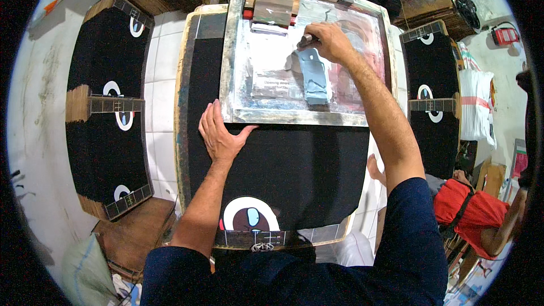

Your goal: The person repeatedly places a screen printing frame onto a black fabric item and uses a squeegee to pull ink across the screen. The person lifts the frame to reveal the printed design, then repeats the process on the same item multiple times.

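The right hand [326, 42] is closed around a small, dark-handled tool [306, 40], held over the far half of a paint-stained, pale rectangular frame [294, 118] with a smeared, translucent panel inside. Just on the near side of the tool, a light-blue wet-looking patch [313, 76] shows on the panel. The left hand [219, 136] is spread wide, thumb well away from the fingers, around the frame's near left corner; how firmly it presses, I cannot tell. The frame lies flat on black cloth [294, 158] stretched over the worktop [179, 79].

The frame's rails look stiff and moderately heavy, best taken by opposite sides; the panel is probably thin, taut and easily torn, so fingers should keep off it. The tool seems light, perhaps slippery with paint, and is best gripped by its handle. The cloth looks soft.
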The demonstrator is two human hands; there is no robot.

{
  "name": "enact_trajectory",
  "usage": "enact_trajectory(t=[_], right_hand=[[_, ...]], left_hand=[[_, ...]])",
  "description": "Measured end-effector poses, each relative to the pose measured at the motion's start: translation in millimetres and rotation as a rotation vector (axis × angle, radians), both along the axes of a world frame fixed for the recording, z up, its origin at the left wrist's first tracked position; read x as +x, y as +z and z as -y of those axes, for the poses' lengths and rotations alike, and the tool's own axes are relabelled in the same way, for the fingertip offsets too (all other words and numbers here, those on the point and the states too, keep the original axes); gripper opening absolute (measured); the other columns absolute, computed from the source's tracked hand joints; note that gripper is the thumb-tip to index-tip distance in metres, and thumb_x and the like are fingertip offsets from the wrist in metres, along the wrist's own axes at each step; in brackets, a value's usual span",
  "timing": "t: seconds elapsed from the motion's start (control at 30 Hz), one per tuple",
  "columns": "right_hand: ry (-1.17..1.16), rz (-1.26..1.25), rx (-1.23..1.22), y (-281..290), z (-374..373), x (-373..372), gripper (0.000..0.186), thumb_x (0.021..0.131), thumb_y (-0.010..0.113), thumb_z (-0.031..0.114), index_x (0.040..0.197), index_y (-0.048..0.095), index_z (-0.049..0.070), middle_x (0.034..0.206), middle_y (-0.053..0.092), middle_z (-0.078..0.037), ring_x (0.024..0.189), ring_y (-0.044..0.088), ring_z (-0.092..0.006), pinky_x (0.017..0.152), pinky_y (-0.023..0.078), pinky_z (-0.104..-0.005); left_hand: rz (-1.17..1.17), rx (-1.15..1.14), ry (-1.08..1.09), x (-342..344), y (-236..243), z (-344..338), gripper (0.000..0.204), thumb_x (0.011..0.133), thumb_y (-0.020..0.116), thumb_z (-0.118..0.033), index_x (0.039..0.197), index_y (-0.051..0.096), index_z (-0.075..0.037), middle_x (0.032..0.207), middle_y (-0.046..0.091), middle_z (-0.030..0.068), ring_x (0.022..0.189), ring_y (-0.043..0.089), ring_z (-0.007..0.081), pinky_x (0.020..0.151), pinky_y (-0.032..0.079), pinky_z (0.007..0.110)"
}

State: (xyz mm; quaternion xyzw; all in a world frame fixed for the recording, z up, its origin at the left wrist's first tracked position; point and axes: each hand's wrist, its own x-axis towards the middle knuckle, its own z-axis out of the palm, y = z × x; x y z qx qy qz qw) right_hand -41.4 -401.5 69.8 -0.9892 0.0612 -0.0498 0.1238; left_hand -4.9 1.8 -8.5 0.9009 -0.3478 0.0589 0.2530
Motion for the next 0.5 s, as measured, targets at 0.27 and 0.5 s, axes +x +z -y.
enact_trajectory(t=[0.27, 0.5], right_hand=[[0.055, -0.037, 0.018, 18, -26, -61, 0.023, 0.080, 0.070, 0.002, 0.099, 0.067, 0.013, 0.098, 0.068, -0.006, 0.102, 0.064, -0.0315, 0.088, 0.048, -0.0449], [-0.269, 0.278, -0.090, -17, 1, 3, 0.020, 0.080, 0.073, 0.008, 0.098, 0.067, 0.010, 0.097, 0.069, -0.010, 0.096, 0.066, -0.0361, 0.081, 0.050, -0.0503]], left_hand=[[-0.022, 0.007, -0.004, 0, 3, 0, 0.118, 0.071, 0.088, -0.064, 0.155, 0.035, 0.000, 0.147, 0.045, 0.0215, 0.141, 0.040, 0.0360, 0.116, 0.031, 0.056], [-0.007, -0.019, 0.003, 0, 2, 1, 0.119, 0.067, 0.090, -0.060, 0.154, 0.036, -0.001, 0.149, 0.046, 0.0223, 0.139, 0.042, 0.0373, 0.116, 0.031, 0.054]])
